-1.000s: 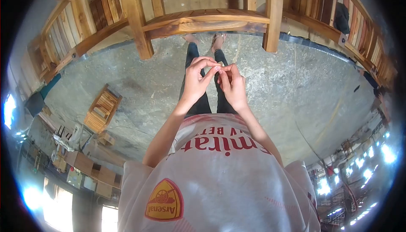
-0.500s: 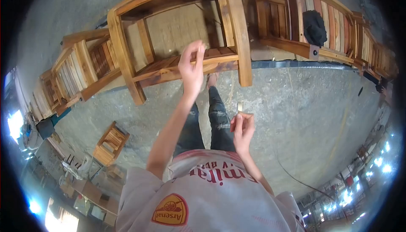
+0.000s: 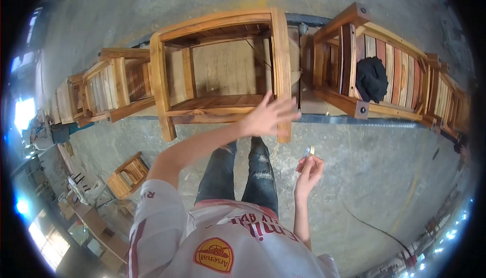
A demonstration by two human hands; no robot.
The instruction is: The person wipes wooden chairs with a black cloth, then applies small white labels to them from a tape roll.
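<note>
My left hand (image 3: 271, 118) reaches across in front of me, slightly blurred, with its fingers spread and nothing in them. In this view it overlaps the lower right leg of a varnished wooden furniture frame (image 3: 280, 60), which has a slatted panel along its lower side. Nearer my body, my right hand (image 3: 310, 171) is closed, thumb against fingers. Out of its fingertips sticks a small pale piece with a shiny edge (image 3: 310, 151); its kind cannot be made out.
Slatted wooden furniture pieces stand in a row left (image 3: 104, 85) and right (image 3: 392, 65) of the frame. A black cloth (image 3: 372, 79) lies on the right one. A small wooden stool (image 3: 127, 174) stands on the concrete floor at left, a thin cable (image 3: 372, 226) at lower right.
My left hand has swung right and down from the frame's middle to its right leg, its fingers spreading. My right hand has shifted right, keeping the small piece. The view has tilted.
</note>
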